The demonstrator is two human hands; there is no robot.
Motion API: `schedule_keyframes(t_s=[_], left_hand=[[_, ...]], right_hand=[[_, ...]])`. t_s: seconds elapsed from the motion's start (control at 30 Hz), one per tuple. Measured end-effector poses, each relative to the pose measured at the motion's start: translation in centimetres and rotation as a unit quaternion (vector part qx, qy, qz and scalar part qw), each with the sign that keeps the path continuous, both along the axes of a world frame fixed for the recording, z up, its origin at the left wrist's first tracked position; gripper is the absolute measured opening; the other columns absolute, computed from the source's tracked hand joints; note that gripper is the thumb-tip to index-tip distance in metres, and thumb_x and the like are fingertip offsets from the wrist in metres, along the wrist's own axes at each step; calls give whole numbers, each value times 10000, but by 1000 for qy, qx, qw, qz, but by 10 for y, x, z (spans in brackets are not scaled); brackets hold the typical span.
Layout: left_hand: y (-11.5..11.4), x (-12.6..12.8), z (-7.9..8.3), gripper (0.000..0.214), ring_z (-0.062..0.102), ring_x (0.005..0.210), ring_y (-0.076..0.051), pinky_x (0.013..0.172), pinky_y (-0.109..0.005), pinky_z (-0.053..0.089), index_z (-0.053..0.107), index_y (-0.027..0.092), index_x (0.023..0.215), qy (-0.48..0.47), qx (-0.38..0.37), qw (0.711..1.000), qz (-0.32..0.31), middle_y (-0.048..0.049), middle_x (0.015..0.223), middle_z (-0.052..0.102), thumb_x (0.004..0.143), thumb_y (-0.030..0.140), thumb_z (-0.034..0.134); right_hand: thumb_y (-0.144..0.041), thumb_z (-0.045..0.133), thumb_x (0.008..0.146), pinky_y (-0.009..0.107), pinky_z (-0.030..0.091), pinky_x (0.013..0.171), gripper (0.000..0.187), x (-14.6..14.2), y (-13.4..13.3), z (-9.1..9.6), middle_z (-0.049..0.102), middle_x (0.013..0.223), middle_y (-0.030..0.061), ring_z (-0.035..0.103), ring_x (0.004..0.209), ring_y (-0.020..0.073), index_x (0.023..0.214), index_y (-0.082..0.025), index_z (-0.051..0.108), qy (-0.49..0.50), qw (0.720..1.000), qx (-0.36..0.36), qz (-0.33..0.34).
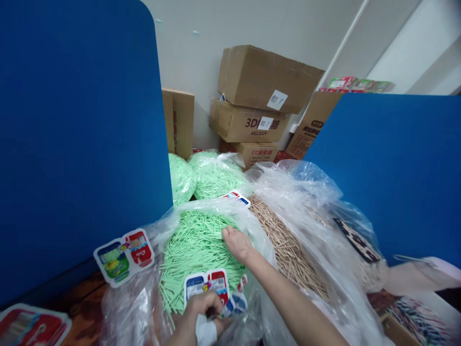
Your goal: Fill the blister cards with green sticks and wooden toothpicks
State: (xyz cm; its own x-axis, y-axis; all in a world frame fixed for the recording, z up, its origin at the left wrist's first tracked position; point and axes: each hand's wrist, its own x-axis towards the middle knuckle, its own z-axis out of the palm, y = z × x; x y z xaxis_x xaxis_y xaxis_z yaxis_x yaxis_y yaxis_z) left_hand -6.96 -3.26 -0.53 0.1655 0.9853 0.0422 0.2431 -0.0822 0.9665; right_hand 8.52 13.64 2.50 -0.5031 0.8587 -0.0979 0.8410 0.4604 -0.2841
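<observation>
Right hand on a heap of green sticks, left hand gripping a printed card.

The green sticks (194,250) lie heaped in an open clear plastic bag (216,207) at the centre of the view. The right hand (236,244) rests palm-down on top of them, fingertips in the pile; I cannot tell whether they pinch any. Just below, the left hand (200,317) is clamped on a printed card (207,284) with blue and red panels, held upright at the near edge of the bag. A second card (124,256) sticks up to the left. A bag of brown sticks (284,245) lies just beside on the right. Blue partitions (72,134) flank both sides, and cardboard boxes (259,77) are stacked against the wall behind.
</observation>
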Motion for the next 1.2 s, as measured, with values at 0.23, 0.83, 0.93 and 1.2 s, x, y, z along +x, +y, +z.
schedule_keyframes(t_s=[0.23, 0.83, 0.93, 1.2], left_hand=[[26, -2, 1, 245, 440, 409, -85, 419, -193, 331, 607, 181, 449, 16, -44, 994, -98, 48, 426, 526, 616, 292, 747], [4, 12, 7, 178, 383, 505, -101, 494, -214, 282, 521, 170, 551, 27, -11, 999, 41, 44, 533, 474, 635, 218, 670], [3, 11, 17, 204, 375, 512, -105, 497, -219, 280, 474, 185, 565, 11, -39, 998, 49, 52, 539, 438, 663, 234, 646], [7, 15, 39, 241, 377, 576, -121, 558, -231, 314, 419, 200, 608, -20, -26, 997, 76, 51, 604, 408, 713, 258, 627]], right_hand=[[-184, 429, 903, 322, 439, 733, 88, 30, -3, 23, 610, 843, 81, 590, 830, 215, 871, -186, 511, 100, 993, -65, -24], [-488, 790, 634, 237, 414, 562, 409, 26, -46, 39, 552, 664, -45, 533, 585, 106, 818, -187, 584, 623, 637, -398, -217], [-541, 726, 700, 268, 450, 628, 410, 26, -49, 59, 550, 645, -52, 554, 616, 122, 857, -206, 549, 674, 637, -318, -197], [-446, 382, 967, 414, 440, 906, 221, 13, -98, 102, 610, 801, 1, 601, 931, 197, 984, -251, 483, 665, 739, -74, -81]])
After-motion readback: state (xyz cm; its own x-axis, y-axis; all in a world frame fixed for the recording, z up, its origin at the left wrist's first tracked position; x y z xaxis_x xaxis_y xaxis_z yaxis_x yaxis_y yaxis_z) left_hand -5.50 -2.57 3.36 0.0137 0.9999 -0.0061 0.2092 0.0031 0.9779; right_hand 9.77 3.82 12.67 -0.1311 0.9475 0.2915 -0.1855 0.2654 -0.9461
